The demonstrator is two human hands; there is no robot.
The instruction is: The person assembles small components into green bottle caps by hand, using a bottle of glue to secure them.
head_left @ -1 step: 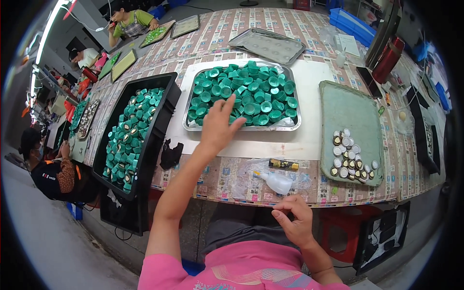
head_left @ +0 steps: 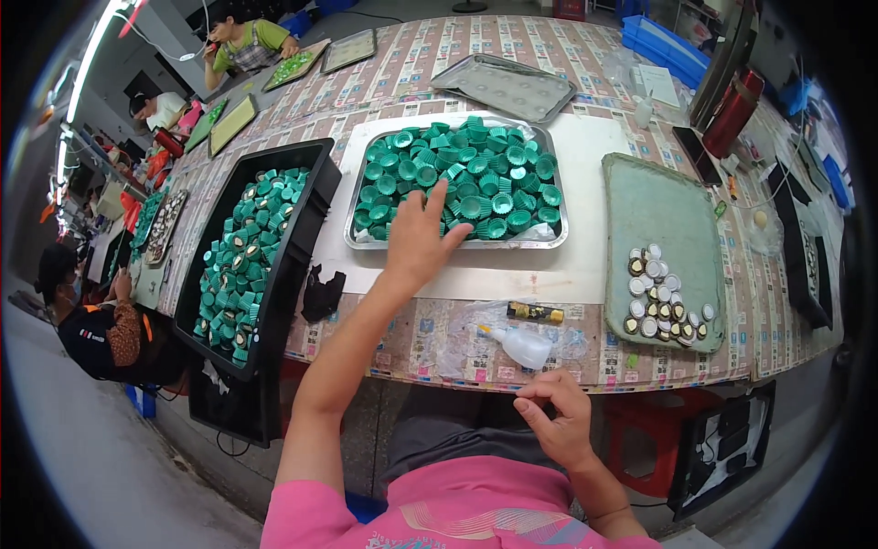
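Observation:
My left hand point(head_left: 421, 240) reaches over the near left edge of a metal tray point(head_left: 457, 244) heaped with green fluted paper-like cups point(head_left: 469, 186). Its fingers are spread, the tips at the cups, and I see nothing gripped between them. In front of the table's near edge is my right hand point(head_left: 560, 416), fingers curled, with thumb and index tips close together; whether anything small is between them I cannot make out. Just beyond it a clear squeeze bottle point(head_left: 526, 348) with a yellow tip lies on plastic film, beside a black and gold tube-shaped thing point(head_left: 536, 313).
A black bin point(head_left: 320, 183) at left holds similar green pieces with pale and dark insides. The pale green tray point(head_left: 654, 206) at right carries several small round white-and-gold pieces point(head_left: 660, 297). Farther back lies another metal tray point(head_left: 506, 89). Other people sit along the left.
My left hand has shifted very slightly to the right over the cups. My right hand has stayed in place.

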